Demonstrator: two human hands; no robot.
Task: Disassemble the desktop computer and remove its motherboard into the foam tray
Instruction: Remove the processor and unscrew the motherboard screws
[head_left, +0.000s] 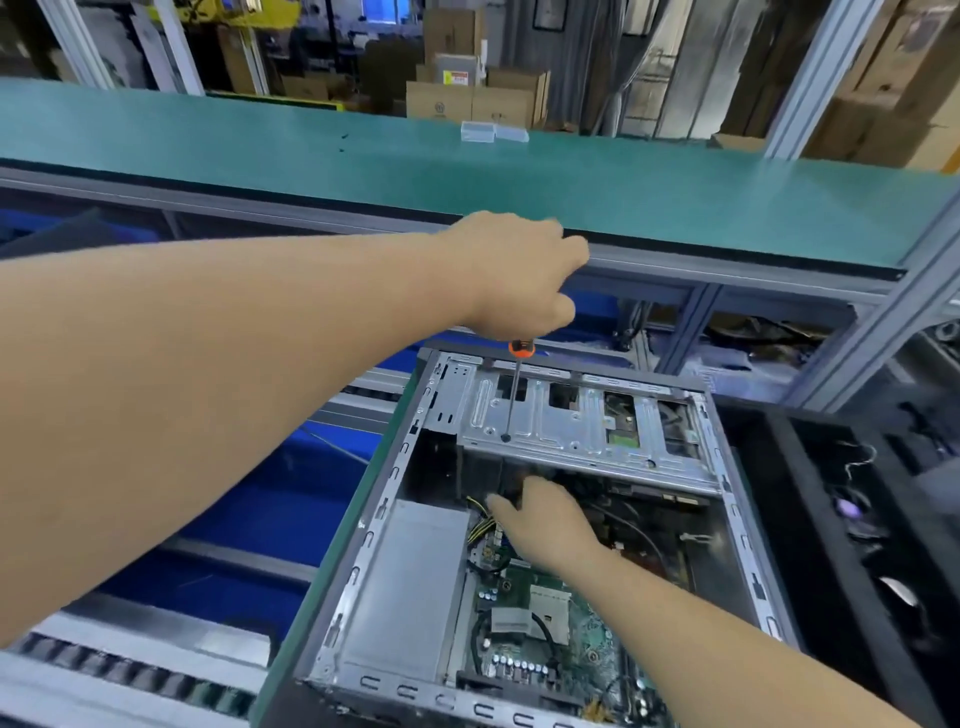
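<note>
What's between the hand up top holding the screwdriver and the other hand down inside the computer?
In the head view, the silver metal drive cage spans the stretch between the left hand and the right hand, and the screwdriver tip rests on it.

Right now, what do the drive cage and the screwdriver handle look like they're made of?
Drive cage: likely bare stamped sheet steel, with a dull silver sheen, pressed ribs and punched slots. Screwdriver handle: probably orange plastic or rubber, mostly hidden in the left hand.
</note>
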